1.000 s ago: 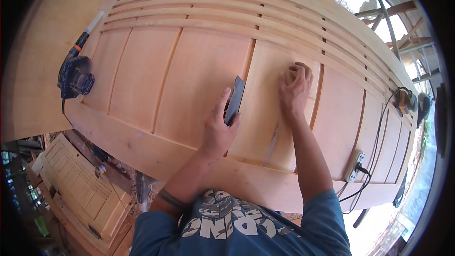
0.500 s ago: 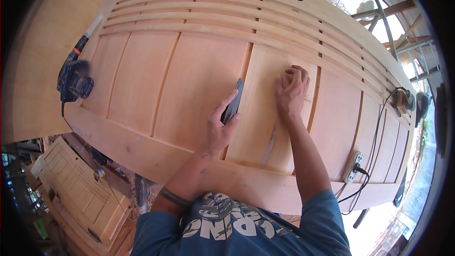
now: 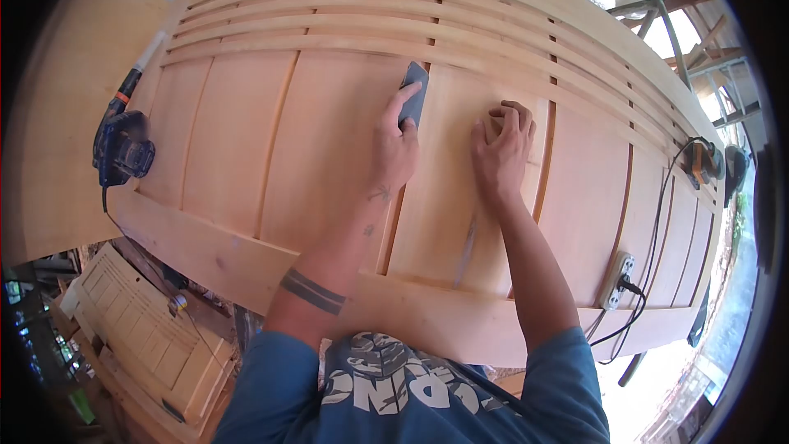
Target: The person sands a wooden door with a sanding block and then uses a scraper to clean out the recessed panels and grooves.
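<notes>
My left hand (image 3: 396, 136) is closed on a dark grey piece of sandpaper (image 3: 415, 86), which looks folded or backed by something flat. It lies along the groove between two panels of a wooden door (image 3: 345, 140), near the lowest slat. To the right, my right hand (image 3: 503, 148) rests on the neighbouring, yellower panel (image 3: 448, 197). Its fingers are bent and somewhat apart, with nothing visible in them. A pale streak (image 3: 468, 247) marks that panel below the hand.
A blue power sander (image 3: 123, 148) sits at the door's left end, an orange-and-black power tool (image 3: 705, 163) at the right. A power strip (image 3: 618, 279) with a plugged-in black cord lies on the lower right. Another panelled door (image 3: 148, 321) lies at lower left.
My left hand has slid the sandpaper up along the groove, away from my body, toward the slats. My right hand stays at nearly the same spot on the panel.
</notes>
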`<state>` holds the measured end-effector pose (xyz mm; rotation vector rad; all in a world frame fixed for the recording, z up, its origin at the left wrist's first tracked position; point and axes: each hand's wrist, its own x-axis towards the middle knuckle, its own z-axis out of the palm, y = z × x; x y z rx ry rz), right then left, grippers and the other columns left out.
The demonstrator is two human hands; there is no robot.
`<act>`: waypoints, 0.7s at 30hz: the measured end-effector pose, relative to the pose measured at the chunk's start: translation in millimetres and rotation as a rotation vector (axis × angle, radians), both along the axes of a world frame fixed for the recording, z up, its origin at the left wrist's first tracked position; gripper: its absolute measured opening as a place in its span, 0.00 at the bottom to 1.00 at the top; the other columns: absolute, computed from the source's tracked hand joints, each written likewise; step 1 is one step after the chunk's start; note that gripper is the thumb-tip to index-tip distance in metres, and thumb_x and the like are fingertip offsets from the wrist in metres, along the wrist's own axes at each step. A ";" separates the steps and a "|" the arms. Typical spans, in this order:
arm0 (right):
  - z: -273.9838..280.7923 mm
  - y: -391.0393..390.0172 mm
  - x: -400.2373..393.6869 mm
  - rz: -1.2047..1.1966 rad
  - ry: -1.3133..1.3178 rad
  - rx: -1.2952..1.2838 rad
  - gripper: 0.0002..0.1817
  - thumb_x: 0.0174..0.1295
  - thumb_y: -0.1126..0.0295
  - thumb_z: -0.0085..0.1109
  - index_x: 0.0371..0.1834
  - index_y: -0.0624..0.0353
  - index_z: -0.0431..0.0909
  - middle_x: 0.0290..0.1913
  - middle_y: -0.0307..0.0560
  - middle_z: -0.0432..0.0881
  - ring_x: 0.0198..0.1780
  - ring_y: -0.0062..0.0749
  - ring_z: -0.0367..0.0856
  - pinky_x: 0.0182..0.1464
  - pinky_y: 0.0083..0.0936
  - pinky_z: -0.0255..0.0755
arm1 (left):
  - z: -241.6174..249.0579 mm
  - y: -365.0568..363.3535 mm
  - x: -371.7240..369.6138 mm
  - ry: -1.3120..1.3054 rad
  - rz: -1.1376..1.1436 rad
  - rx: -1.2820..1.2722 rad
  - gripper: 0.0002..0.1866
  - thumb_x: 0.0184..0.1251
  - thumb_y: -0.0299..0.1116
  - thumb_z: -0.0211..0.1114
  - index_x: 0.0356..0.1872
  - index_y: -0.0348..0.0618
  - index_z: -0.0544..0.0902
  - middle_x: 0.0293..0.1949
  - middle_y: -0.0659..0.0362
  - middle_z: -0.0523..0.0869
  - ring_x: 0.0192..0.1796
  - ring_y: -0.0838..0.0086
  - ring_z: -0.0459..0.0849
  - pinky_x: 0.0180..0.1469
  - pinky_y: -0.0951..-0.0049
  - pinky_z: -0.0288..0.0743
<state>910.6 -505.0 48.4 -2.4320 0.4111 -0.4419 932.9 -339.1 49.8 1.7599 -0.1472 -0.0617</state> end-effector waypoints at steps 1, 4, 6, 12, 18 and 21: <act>-1.7 -1.0 0.6 0.003 -0.014 -0.004 0.13 0.58 0.71 0.62 0.44 0.64 0.74 0.58 0.52 0.71 0.61 0.49 0.66 0.63 0.41 0.63 | -0.6 -0.2 5.5 -0.013 -0.016 0.011 0.21 0.68 0.18 0.47 0.62 0.33 0.74 0.63 0.46 0.77 0.68 0.58 0.72 0.72 0.63 0.61; -7.5 -2.9 4.4 0.014 -0.039 -0.005 0.13 0.58 0.71 0.62 0.44 0.63 0.74 0.57 0.52 0.71 0.61 0.49 0.66 0.62 0.41 0.64 | -4.2 24.3 -52.4 0.028 -0.017 0.078 0.21 0.68 0.19 0.47 0.61 0.32 0.74 0.62 0.47 0.77 0.67 0.59 0.73 0.71 0.63 0.62; -6.2 -2.1 3.2 -0.001 -0.025 -0.010 0.13 0.58 0.71 0.62 0.43 0.63 0.74 0.57 0.52 0.71 0.61 0.49 0.66 0.62 0.41 0.64 | -3.2 31.8 -76.0 -0.026 -0.028 0.143 0.20 0.67 0.19 0.47 0.60 0.32 0.74 0.61 0.48 0.78 0.67 0.59 0.73 0.71 0.64 0.62; -4.9 -1.4 0.6 0.014 -0.048 -0.018 0.12 0.57 0.71 0.62 0.42 0.63 0.74 0.56 0.51 0.71 0.59 0.48 0.67 0.60 0.41 0.65 | -17.9 -2.0 15.7 -0.133 0.046 0.061 0.20 0.67 0.17 0.46 0.58 0.36 0.75 0.55 0.46 0.81 0.63 0.58 0.77 0.67 0.65 0.67; -7.5 -3.5 3.1 0.002 -0.043 0.054 0.13 0.56 0.71 0.63 0.42 0.63 0.75 0.55 0.50 0.72 0.58 0.46 0.68 0.58 0.39 0.67 | -7.0 32.1 -68.0 0.037 0.018 0.166 0.19 0.65 0.17 0.49 0.57 0.33 0.76 0.56 0.49 0.81 0.63 0.62 0.77 0.68 0.65 0.65; -5.4 -3.0 1.3 0.011 -0.038 0.010 0.13 0.56 0.71 0.63 0.42 0.63 0.75 0.55 0.50 0.72 0.58 0.46 0.68 0.57 0.38 0.68 | -19.8 14.8 -45.9 -0.061 0.062 0.064 0.19 0.65 0.18 0.49 0.57 0.33 0.77 0.56 0.49 0.81 0.62 0.63 0.77 0.67 0.65 0.66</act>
